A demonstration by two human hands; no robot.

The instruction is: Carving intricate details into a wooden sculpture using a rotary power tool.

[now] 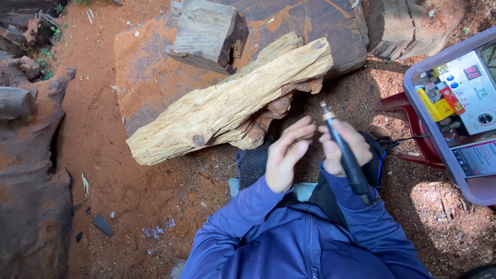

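My right hand (342, 147) grips a slim black rotary tool handpiece (345, 155) with its metal tip pointing up and away from me. My left hand (287, 153) is beside it, fingers extended and close together, its fingertips near the tool's collar. Whether they touch it I cannot tell. Just beyond both hands a long pale piece of rough wood (232, 101) lies diagonally on the red earth, its knotted underside near my fingers. Blue sleeves cover both my arms.
A large dark flat slab (150, 72) lies behind the pale wood, with a grey wood block (206, 33) on it. A purple tray (439, 150) at right holds a white control box and small packets. Dark logs (31, 170) line the left edge.
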